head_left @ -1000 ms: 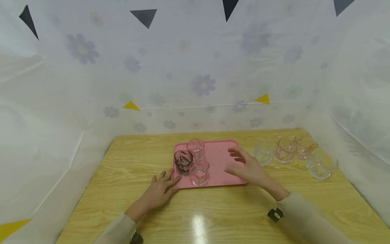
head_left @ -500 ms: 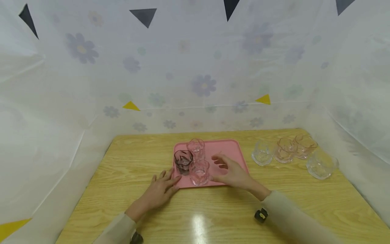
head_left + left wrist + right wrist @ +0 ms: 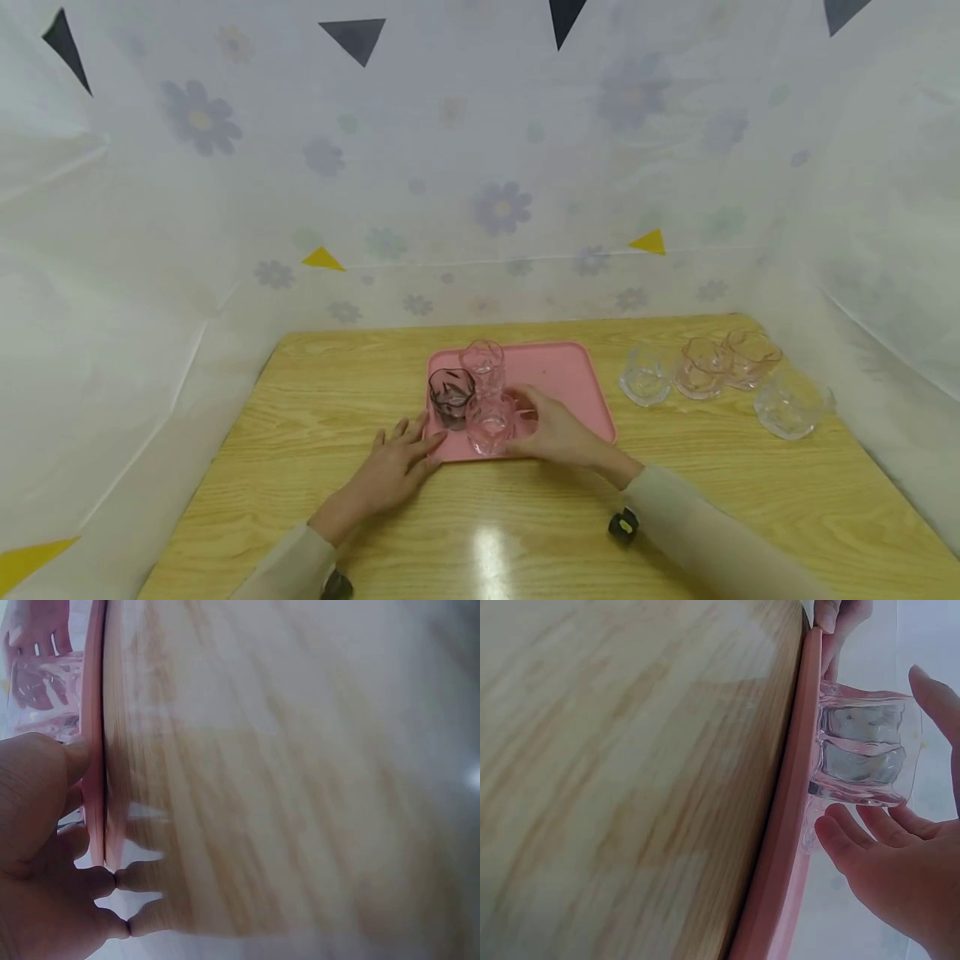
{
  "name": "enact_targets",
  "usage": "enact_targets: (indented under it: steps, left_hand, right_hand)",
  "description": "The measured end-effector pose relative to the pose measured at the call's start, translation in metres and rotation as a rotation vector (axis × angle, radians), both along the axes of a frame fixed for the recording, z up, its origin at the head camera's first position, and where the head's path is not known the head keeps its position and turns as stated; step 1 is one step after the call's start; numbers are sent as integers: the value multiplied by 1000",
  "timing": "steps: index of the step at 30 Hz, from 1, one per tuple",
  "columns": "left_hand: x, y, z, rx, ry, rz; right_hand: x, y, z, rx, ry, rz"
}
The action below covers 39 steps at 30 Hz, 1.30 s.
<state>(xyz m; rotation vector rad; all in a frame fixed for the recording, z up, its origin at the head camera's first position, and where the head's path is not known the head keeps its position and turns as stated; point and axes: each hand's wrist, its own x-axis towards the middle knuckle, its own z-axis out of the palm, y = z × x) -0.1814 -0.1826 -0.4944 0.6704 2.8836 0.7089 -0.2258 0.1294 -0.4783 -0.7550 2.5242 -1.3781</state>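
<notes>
A pink tray point(image 3: 555, 367) lies on the table with a smoky dark glass point(image 3: 450, 398), a pink glass point(image 3: 482, 360) behind, and another pinkish clear glass point(image 3: 489, 427) at the front. Spread fingers of my left hand point(image 3: 397, 471) rest at the tray's front left corner; in the left wrist view the thumb point(image 3: 75, 756) touches its rim. My right hand point(image 3: 558, 433) curves loosely around the right side of the front glass. The right wrist view has the fingertips point(image 3: 831, 829) right beside this upright glass point(image 3: 862, 750), with the thumb point(image 3: 934, 697) apart from it near the rim.
Right of the tray stand a clear glass point(image 3: 645, 383), two pink glasses, one here point(image 3: 701, 371) and one beside it point(image 3: 750, 360), and another clear glass point(image 3: 789, 408). White flowered sheeting point(image 3: 420, 208) encloses the wooden table point(image 3: 337, 383) at the back and sides.
My right hand has moved left across the tray, from its right side to the front glass. The left hand stays at the corner, and the glasses have kept their places.
</notes>
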Motion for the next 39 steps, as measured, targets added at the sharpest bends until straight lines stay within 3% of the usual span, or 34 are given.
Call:
enact_targets:
  steps: [9, 26, 34, 39]
  left_hand:
    - [-3, 0, 5, -5, 3, -11]
    - [-3, -1, 1, -15, -8, -4]
    - [-1, 0, -2, -1, 6, -3]
    - [-2, -1, -4, -7, 14, -1]
  right_hand:
    - [-6, -12, -3, 6, 6, -24]
    - [-4, -23, -4, -18, -40, -105]
    - [1, -8, 10, 4, -6, -180]
    - [4, 17, 18, -42, -11, -216]
